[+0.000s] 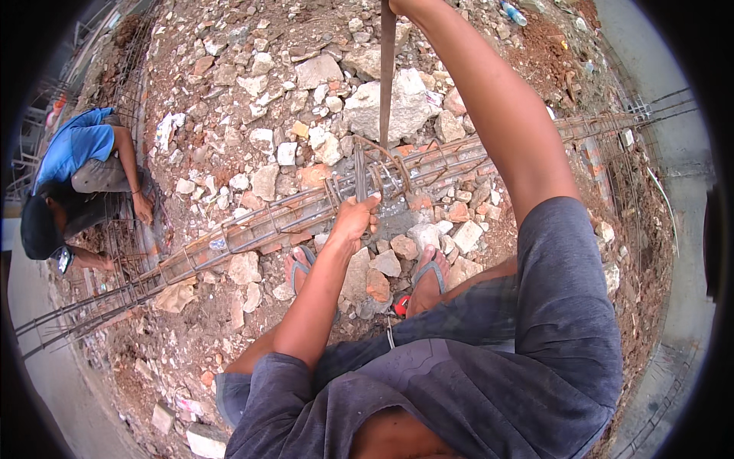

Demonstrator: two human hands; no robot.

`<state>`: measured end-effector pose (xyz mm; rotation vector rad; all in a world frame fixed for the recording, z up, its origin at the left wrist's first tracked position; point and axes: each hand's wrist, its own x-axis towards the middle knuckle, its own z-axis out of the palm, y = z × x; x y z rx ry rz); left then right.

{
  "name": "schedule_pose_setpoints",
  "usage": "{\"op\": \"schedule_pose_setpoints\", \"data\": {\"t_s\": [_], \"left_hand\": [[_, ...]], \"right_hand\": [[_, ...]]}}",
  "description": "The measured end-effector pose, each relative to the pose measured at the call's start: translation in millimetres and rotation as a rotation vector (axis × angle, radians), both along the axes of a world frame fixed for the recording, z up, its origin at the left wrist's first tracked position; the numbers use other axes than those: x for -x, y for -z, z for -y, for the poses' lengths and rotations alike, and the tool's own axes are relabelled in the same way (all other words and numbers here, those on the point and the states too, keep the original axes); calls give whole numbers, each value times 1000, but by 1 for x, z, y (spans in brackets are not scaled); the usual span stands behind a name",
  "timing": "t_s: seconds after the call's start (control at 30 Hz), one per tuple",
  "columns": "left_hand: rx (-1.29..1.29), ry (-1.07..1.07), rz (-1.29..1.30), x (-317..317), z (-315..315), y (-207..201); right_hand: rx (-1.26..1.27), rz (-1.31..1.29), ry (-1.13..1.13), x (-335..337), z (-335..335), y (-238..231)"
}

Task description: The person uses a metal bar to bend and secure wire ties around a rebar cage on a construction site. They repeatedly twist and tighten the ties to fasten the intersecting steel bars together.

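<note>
My left hand (356, 219) is closed around the near end of a grey, ridged strip (361, 174) that looks like a bundle of thin metal wires. It lies across a long rebar cage (275, 216) of rusty bars and stirrups. At the top edge my right hand (401, 4) is partly cut off. Its fingers wrap the upper end of a long, flat brown bar (387, 76), whose lower tip reaches down beside the cage. A bent rusty stirrup (397, 167) loops around the cage just right of the strip.
Broken concrete, bricks and a large pale block (390, 105) cover the ground. My sandalled feet (428, 279) stand at the cage's near side, a red round object (401, 305) between them. A co-worker in a blue shirt (73, 145) crouches at the left over more rebar. A plastic bottle (513, 13) lies far right.
</note>
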<state>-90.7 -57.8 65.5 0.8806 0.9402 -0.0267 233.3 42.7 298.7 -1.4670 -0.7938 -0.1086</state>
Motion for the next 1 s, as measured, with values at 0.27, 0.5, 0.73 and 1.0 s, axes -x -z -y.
{"op": "schedule_pose_setpoints", "data": {"t_s": [0.27,0.5,0.73,1.0], "left_hand": [[-382,330,-88,10,-21,1],[-732,587,-199,20,-37,-22],[-705,597,-218,39,-34,-45],[-673,676,-160,114,-43,-116]], "right_hand": [[-82,-196,131,9,47,-20],[-167,-333,-285,22,112,-22],[-357,-262,-215,47,170,6],[-466,-74,-471,99,288,-49]]}}
